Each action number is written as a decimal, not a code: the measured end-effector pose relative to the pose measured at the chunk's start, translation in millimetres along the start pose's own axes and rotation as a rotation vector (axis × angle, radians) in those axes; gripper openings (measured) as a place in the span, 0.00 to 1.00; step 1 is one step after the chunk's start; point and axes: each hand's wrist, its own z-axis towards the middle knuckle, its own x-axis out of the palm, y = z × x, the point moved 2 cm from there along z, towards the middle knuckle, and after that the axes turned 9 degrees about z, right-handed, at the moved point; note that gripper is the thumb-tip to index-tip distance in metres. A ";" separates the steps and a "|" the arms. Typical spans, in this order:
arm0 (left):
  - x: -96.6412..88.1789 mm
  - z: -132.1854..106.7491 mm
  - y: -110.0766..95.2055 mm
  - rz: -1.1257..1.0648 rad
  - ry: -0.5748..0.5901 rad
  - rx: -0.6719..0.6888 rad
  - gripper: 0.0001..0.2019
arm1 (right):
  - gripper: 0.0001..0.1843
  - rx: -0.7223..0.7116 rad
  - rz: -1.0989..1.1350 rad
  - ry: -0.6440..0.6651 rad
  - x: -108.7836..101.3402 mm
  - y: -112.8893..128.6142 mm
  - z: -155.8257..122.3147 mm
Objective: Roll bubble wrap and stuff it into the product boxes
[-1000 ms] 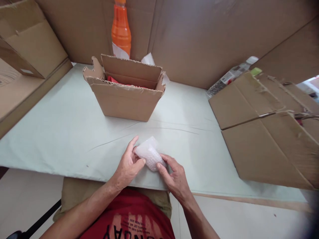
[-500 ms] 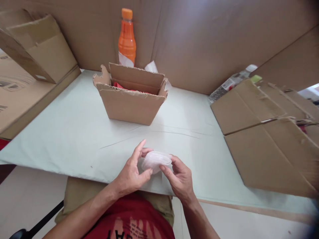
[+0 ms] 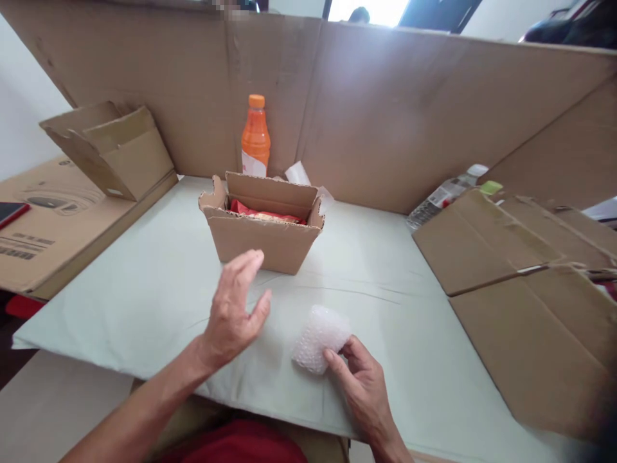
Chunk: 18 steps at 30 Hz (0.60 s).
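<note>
The bubble wrap (image 3: pixel 321 341) is of thin, translucent plastic, its surface bumpy and a little shiny. The small box (image 3: pixel 258 243) is made of brown cardboard, matt, with rough edges where the corrugation can be seen. Inside it, the red packet (image 3: pixel 270 215) looks like smooth film. The table cover (image 3: pixel 380 334) seems to be pale cloth, matt, with some fine creases. The orange bottle (image 3: pixel 256 136) and the clear bottle (image 3: pixel 441 199) are of plastic, rather glossy. The tall partition (image 3: pixel 385 122) is of brown cardboard, creased by vertical folds
</note>
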 end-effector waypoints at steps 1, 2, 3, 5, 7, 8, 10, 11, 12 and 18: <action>-4.9 17.0 6.8 0.094 -0.055 0.079 0.33 | 0.14 0.008 0.003 0.001 -1.3 -0.4 0.7; -8.0 33.0 13.8 0.174 -0.092 0.135 0.34 | 0.14 0.017 0.011 0.002 -2.1 -0.9 1.1; -9.2 47.3 20.9 0.240 -0.109 0.170 0.34 | 0.15 0.026 0.023 0.003 -2.6 -1.5 1.4; -7.1 69.0 34.3 0.327 -0.103 0.197 0.32 | 0.16 0.042 0.043 -0.004 -2.9 -2.5 1.4; -2.3 80.4 44.1 0.349 -0.081 0.210 0.29 | 0.16 0.050 0.049 -0.015 -3.9 -3.0 1.4; -0.6 82.5 46.8 0.338 -0.075 0.221 0.28 | 0.16 0.047 0.042 -0.024 -5.3 -2.8 1.7; -0.7 81.1 47.0 0.287 -0.082 0.248 0.27 | 0.16 0.023 0.015 -0.050 -10.9 -1.4 3.3; -3.0 78.2 44.5 0.256 -0.083 0.258 0.27 | 0.16 0.005 -0.006 -0.067 -15.4 0.0 4.8; -6.7 74.0 40.7 0.224 -0.080 0.265 0.27 | 0.16 -0.018 -0.031 -0.088 -21.1 2.2 6.6; -49.6 29.9 1.0 0.111 0.080 0.311 0.26 | 0.16 -0.212 -0.102 -0.333 -64.2 41.4 17.8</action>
